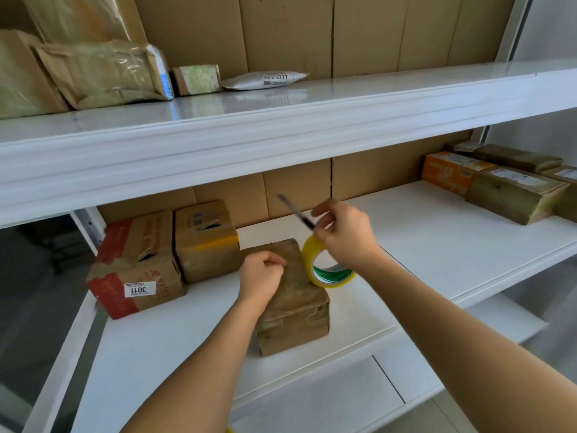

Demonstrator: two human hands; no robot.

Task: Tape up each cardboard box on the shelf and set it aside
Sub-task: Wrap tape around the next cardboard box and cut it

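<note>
Standing before a white shelf (421, 245), the person works on a brown box (296, 307) that sits near the middle of the lower board. The left hand (260, 276) rests on top of the box, on its 9 o'clock side, with the fingers curled into a fist; I cannot tell if they pinch a tape end or nothing at all. The right hand (343, 232) is above the box, at its 1 o'clock, and its fingers hold a thin dark blade (296, 212), which is blurred and points toward 11 o'clock. A yellow tape roll (324, 265) with green print inside stands tilted, touching the box's 3 o'clock edge, just under the right hand. I cannot tell if the hand also touches the roll.

At 9 o'clock from the box, just beside it, stand two more cartons: a plain one (206, 242) with a torn hole in the top and a yellow stripe, and a red-printed one (137, 264) with a white label reading 3011 upside down. The two touch each other. Far at 2 o'clock, well apart, lies a group of parcels: an orange one (449, 176) and some brown taped ones (515, 195).

On the upper board, at 11 o'clock, there are brown wrapped packages (103, 73), a small pale box (196, 79) and a flat grey mailer (265, 80). Cardboard sheets (312, 35) line the back of the shelf.
</note>
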